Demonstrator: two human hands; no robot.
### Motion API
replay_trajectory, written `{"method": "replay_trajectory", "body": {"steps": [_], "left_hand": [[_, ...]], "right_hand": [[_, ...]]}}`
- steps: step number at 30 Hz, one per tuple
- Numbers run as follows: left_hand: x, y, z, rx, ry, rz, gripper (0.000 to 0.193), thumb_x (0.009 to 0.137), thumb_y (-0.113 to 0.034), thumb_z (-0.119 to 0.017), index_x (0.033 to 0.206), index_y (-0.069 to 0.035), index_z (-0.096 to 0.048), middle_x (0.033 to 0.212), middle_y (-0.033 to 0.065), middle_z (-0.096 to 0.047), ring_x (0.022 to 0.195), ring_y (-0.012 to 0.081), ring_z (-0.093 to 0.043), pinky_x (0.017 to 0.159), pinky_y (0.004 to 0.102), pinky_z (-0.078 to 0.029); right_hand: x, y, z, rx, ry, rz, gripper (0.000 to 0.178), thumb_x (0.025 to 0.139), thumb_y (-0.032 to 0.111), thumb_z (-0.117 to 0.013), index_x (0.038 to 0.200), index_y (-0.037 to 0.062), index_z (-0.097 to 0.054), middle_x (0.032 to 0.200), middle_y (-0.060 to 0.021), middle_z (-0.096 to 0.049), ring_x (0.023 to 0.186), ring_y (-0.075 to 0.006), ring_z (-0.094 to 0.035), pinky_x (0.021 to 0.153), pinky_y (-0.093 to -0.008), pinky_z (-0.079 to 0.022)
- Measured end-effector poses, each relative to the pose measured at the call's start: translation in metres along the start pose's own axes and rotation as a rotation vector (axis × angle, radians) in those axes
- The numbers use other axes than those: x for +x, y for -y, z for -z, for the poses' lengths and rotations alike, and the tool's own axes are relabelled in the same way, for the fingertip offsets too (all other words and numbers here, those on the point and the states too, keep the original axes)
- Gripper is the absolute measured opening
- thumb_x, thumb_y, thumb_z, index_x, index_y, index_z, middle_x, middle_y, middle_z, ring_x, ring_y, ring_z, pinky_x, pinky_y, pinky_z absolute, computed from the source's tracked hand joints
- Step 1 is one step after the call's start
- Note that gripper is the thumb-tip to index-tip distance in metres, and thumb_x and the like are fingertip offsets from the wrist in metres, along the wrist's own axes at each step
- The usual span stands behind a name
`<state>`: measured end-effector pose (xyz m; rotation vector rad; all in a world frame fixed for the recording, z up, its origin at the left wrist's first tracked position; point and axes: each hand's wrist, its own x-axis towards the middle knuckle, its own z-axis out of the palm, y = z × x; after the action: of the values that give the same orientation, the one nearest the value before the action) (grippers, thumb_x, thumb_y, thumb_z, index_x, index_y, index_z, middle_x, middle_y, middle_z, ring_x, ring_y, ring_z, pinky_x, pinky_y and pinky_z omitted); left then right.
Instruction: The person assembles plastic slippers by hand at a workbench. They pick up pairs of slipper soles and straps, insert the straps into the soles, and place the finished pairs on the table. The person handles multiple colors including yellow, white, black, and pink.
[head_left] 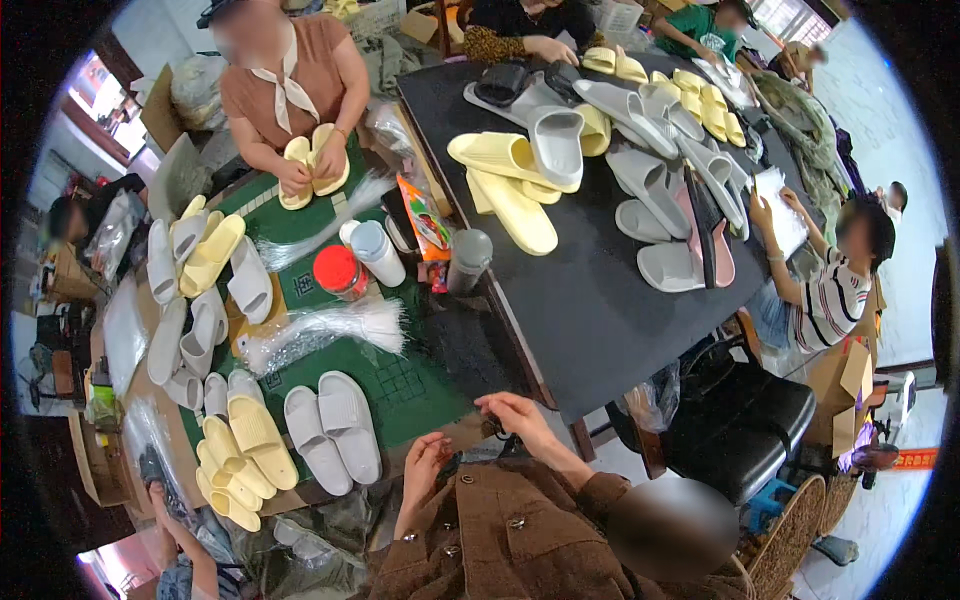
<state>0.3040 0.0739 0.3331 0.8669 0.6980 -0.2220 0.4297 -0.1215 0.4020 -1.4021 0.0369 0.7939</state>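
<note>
Two grey ridged foam-like slippers (333, 430) lie side by side at the left hand's (425, 458) ten o'clock, pairing apparently done; it and the right hand (515, 412) are loosely bent, nothing visibly held. Beyond, nine to ten o'clock, pale-yellow and grey slippers (262, 440), uncountable through overlap, seemingly remain. Eleven o'clock: two white plastic-strand bundles (372, 326), one red-lidded jar (340, 272).

The left hand (426, 462) is raised in front of the torso, fingers loosely bent and directed toward the right hand (520, 416). The right hand extends farther forward, fingers partly curled, fingertips pointing leftward; its grip is unclear. Both wrists are bare. The hands are apart.
</note>
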Motion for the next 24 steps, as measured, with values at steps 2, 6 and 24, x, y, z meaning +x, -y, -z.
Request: {"method": "replay_trajectory", "body": {"steps": [2,6,24], "left_hand": [[-0.001,-0.011,-0.004,0.058,0.005,-0.021,0.019,0.094,-0.011,-0.049,0.111,-0.001,-0.051,0.102,0.0073,-0.06,0.086,0.0134,-0.057,0.078,0.0283,-0.048],[-0.004,-0.026,-0.006,0.08,0.009,-0.059,0.019,0.096,-0.015,-0.047,0.109,-0.001,-0.053,0.103,0.0064,-0.058,0.084,0.012,-0.055,0.078,0.0279,-0.048],[-0.009,-0.035,-0.009,0.093,0.019,-0.018,0.022,0.094,-0.017,-0.051,0.111,-0.003,-0.053,0.102,0.0064,-0.06,0.088,0.0145,-0.057,0.08,0.0288,-0.047]], "right_hand": [[0.001,0.005,-0.005,-0.02,0.072,-0.002,0.027,0.095,0.027,-0.051,0.111,0.0094,-0.063,0.086,0.0072,-0.058,0.065,-0.0017,-0.041,0.057,-0.019,-0.034],[0.003,0.011,-0.007,-0.055,0.081,0.03,0.027,0.095,0.025,-0.05,0.112,0.0084,-0.062,0.087,0.0059,-0.059,0.064,-0.0016,-0.04,0.056,-0.019,-0.032],[0.0,0.003,0.004,0.036,0.038,0.016,0.026,0.095,0.026,-0.051,0.108,0.0073,-0.063,0.091,0.0021,-0.058,0.062,-0.0019,-0.036,0.053,-0.0198,-0.03]]}}
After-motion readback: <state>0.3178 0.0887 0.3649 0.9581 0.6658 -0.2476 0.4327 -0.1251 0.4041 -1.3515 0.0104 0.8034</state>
